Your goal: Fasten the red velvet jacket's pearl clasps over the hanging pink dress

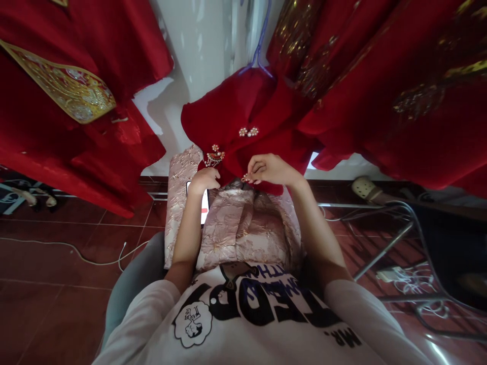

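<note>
A red velvet jacket (pixel 243 119) hangs from a blue hanger (pixel 259 50) just in front of me. My right hand (pixel 272 170) pinches a small gold pearl-set fastener (pixel 245 178) between thumb and fingers, against the jacket's lower edge. My left hand (pixel 204 181) is curled on that edge, close to a gold brooch with dangling chains (pixel 214 157). Higher on the jacket sits a pearl-and-gold clasp (pixel 248 132). Pink brocade cloth (pixel 247 228) lies across my lap, below both forearms.
Large red garments with gold embroidery (pixel 76 86) hang on both sides. A phone (pixel 198 200) sits beside the brocade. Red tile floor (pixel 68 263) carries a white cable (pixel 91 260). To the right stand a black chair with metal legs (pixel 437 243) and a power strip (pixel 390 274).
</note>
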`<state>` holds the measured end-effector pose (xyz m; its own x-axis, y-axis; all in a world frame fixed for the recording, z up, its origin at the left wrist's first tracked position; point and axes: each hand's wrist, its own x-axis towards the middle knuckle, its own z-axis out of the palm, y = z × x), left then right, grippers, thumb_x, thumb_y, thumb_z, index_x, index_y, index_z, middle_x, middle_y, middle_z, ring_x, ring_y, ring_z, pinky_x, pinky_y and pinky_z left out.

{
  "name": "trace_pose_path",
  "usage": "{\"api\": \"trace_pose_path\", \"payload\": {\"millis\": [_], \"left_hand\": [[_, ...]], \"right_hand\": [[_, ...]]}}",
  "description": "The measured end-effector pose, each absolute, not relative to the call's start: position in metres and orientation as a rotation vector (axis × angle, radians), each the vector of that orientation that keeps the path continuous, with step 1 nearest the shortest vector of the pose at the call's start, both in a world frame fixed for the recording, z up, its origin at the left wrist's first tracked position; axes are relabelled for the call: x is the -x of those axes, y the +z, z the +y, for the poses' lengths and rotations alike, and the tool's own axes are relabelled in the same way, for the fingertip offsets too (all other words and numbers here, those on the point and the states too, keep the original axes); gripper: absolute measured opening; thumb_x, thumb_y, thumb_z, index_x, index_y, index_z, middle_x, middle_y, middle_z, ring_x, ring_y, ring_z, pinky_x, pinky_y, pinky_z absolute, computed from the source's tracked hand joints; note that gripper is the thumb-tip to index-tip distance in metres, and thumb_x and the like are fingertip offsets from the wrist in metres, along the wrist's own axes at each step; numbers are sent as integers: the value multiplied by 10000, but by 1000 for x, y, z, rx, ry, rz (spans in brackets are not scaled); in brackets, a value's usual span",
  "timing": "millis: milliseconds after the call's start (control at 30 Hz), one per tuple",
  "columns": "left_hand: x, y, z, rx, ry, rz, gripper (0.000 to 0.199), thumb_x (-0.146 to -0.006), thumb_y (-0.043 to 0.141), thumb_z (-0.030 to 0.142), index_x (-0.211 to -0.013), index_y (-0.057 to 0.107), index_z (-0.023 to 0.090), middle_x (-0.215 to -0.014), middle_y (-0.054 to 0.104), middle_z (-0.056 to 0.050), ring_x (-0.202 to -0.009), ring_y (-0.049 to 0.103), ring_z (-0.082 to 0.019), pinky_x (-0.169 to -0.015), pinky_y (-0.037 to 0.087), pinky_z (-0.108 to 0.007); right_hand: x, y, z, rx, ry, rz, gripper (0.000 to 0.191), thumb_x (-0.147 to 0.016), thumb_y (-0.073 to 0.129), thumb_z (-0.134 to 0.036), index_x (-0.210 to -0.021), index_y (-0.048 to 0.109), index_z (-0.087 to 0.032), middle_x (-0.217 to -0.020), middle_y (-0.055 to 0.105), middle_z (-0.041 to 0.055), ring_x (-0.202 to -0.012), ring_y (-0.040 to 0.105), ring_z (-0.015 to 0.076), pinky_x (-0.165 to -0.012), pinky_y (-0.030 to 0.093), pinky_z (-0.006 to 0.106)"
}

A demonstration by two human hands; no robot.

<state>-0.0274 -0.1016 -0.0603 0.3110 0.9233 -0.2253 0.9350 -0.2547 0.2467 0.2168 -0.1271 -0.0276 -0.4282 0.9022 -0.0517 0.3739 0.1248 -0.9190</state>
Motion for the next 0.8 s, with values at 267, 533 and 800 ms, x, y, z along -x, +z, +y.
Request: {"api": "trace_pose_path", "payload": {"millis": [267, 533, 800], "left_hand": [[24, -56, -105, -2247, -225, 1676, 769, -747, 850, 254, -1485, 649, 171, -1535, 616, -151, -1357, 652, -307, -1060, 528, -254], [14, -52, -107, -2240, -355, 1733, 653, -813, 798, 284, -1441, 684, 143, -1486, 657, -145, -1312, 680, -278, -995, 541, -221], [45, -66, -90, -1984, 192, 1468, 373, -737, 780, 139, -1106, 830, 124, -1138, 819, -71, -992, 766, -207, -846, 580, -219]], "right_hand": [[-216, -38, -122, 1157, 1288, -1894, 102, -711, 739, -167, -728, 644, -199, -729, 760, 19, -673, 727, 147, -632, 614, 283], [-216, -41, -119, 1153, 1274, -1926, 98, -713, 742, -158, -750, 656, -185, -757, 758, 27, -690, 726, 139, -652, 590, 255], [-188, -65, -116, 1132, 1144, -1984, 134, -863, 651, -124, -850, 775, -172, -890, 800, 45, -765, 765, 152, -704, 620, 260]]}}
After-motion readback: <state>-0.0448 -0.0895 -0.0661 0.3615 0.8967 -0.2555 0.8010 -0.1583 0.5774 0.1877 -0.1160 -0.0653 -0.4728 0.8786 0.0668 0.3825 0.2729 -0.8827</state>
